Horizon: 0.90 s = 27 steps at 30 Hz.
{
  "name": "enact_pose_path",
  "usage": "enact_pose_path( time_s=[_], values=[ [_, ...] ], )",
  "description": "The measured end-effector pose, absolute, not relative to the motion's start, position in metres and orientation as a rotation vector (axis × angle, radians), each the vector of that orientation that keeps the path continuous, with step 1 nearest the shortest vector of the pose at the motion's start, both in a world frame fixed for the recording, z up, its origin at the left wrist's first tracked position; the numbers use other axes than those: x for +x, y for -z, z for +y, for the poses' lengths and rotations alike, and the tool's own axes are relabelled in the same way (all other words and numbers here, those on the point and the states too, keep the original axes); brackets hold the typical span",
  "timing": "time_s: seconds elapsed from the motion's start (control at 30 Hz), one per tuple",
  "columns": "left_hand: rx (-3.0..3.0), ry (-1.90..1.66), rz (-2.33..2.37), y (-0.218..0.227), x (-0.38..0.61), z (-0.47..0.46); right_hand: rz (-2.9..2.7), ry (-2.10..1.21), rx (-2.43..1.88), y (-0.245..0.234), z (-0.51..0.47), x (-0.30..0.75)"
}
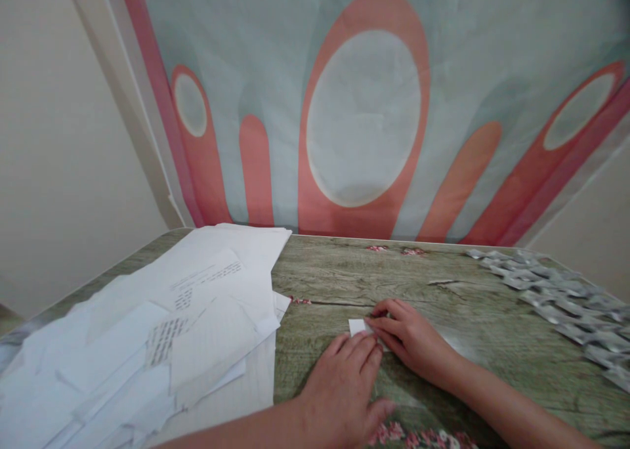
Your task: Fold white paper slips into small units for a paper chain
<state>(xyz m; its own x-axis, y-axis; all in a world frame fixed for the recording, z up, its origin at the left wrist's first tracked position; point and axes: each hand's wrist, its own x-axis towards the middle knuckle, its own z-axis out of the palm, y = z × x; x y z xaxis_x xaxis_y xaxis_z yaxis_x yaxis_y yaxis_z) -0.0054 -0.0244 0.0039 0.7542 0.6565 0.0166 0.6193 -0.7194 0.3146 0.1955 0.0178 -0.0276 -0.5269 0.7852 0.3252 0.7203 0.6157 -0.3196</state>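
Observation:
A small white piece of paper lies on the table, mostly covered by my fingers. Pressed flat across its near side is my left hand, fingers stretched out and thumb apart. From the right, my right hand has its fingers bent together on the paper's right edge. The fingertips of both hands nearly meet there, so how much paper sits under them is hidden.
A large, loose pile of white paper sheets and scraps, some with writing, covers the left side. Several small silvery-grey folded pieces lie in rows at the right. A patterned coral-and-grey cloth or panel stands behind the wood-patterned tabletop.

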Motion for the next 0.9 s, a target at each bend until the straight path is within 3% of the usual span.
enact_pose_path(
  time_s=[0.47, 0.9],
  values=[
    [2.741, -0.317, 1.027, -0.003, -0.01, -0.016, -2.284, -0.226, -1.223, 0.038, 0.026, 0.197],
    [2.967, -0.211, 1.111, 0.001, -0.006, -0.013, -2.3, -0.205, -1.275, 0.037, 0.026, 0.196]
  ],
)
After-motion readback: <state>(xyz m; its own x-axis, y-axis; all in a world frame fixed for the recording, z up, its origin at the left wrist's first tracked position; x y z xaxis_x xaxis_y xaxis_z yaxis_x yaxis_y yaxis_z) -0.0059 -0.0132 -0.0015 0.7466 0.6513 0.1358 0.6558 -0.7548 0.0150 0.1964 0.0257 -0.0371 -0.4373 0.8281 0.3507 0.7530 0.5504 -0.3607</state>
